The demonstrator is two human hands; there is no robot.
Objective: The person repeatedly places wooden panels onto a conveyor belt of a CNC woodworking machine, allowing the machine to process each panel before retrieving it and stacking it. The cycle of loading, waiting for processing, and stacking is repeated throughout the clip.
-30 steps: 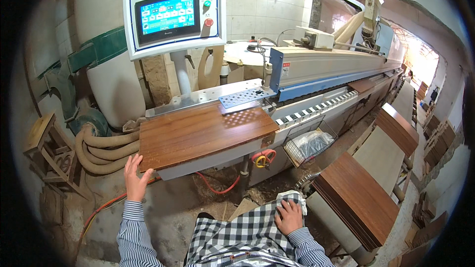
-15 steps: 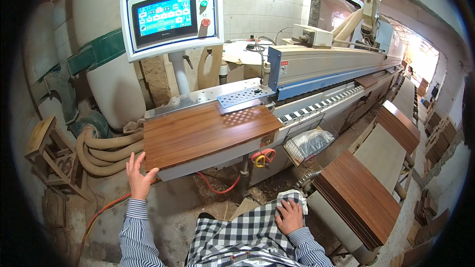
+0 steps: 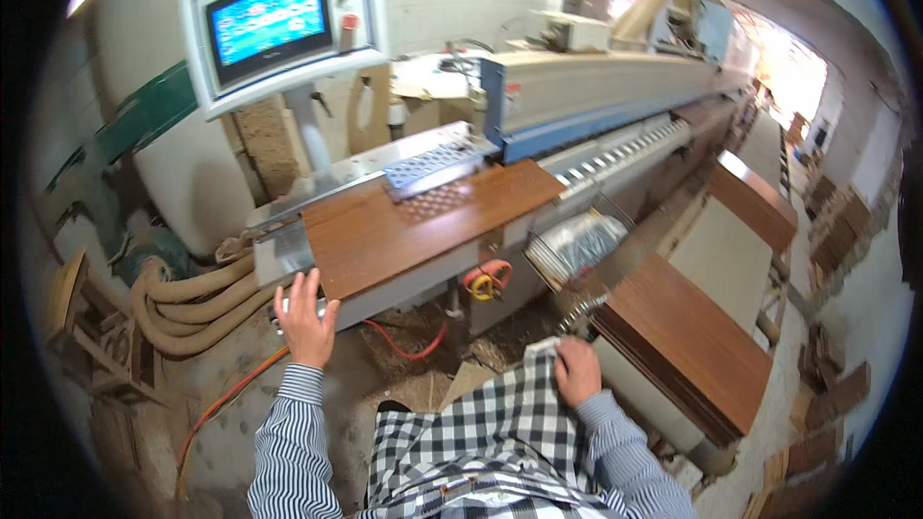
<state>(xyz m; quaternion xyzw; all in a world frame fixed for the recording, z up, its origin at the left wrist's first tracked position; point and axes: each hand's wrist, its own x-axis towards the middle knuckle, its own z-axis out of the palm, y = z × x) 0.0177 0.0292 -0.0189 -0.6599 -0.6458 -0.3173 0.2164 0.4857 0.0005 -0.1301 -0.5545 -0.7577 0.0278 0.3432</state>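
A brown wood-grain board [image 3: 385, 235] lies flat on the bed of a long machine, its far edge partly under a blue perforated plate [image 3: 430, 165]. By the board's near left corner, my left hand [image 3: 308, 322] is open with its fingers spread. Whether its fingertips still touch the board I cannot tell. My right hand [image 3: 579, 375] is at the edge of the black-and-white checked apron [image 3: 481, 423], close to a stack of similar brown boards [image 3: 687, 336]. Its fingers point down and are blurred, so their grip is unclear.
A control panel [image 3: 269, 24] with a lit screen stands at the back left. Orange-and-yellow-handled scissors [image 3: 486, 281] hang from the machine's front near a wire basket [image 3: 580, 245]. Thick hoses [image 3: 192, 312] and a wooden stool [image 3: 91, 336] are at left; a red hose [image 3: 409, 354] runs below.
The board has slid right along the bed, baring metal at its left. My left hand has moved off the corner. My right hand has lifted from flat on the apron toward the stack.
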